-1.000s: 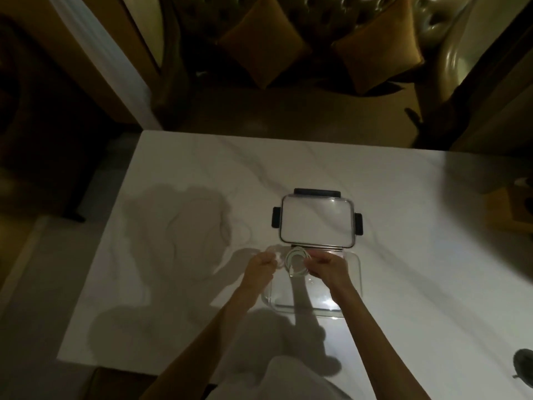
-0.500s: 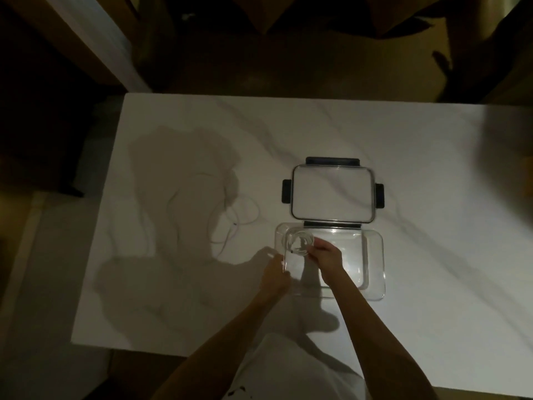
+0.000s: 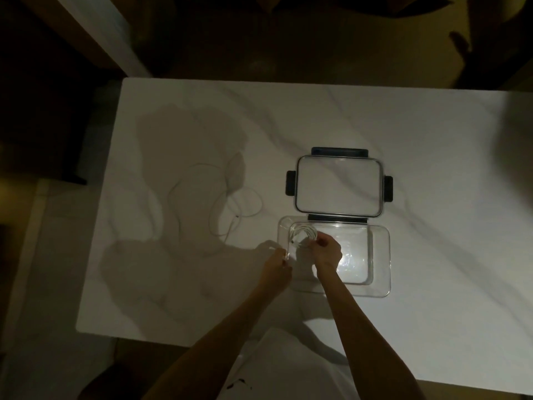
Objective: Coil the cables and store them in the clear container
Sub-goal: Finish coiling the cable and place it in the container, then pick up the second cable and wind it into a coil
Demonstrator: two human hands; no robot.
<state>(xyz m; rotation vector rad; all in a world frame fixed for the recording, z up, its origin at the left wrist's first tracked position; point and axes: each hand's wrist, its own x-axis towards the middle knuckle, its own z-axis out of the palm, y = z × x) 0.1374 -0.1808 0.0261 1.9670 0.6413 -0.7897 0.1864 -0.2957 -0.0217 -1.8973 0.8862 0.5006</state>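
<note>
A clear container (image 3: 380,255) stands open on the white marble table (image 3: 432,140). In its far-left corner lies a coiled white cable (image 3: 301,232). My right hand (image 3: 327,254) reaches into the container, and its fingertips pinch the right side of the coil. My left hand (image 3: 276,267) is at the container's left wall, with fingers closed on the rim. A second white cable (image 3: 227,197) lies loose and uncoiled on the table, to the left of the container.
The container's clear lid (image 3: 339,187), with dark clips on its sides, lies flat just beyond the container. The table's near edge runs close to my body. Dark floor and furniture lie beyond the far edge.
The coil has gone from being held between both hands above the container down into its far-left corner. My left hand has let go of the coil and moved to the container's left rim.
</note>
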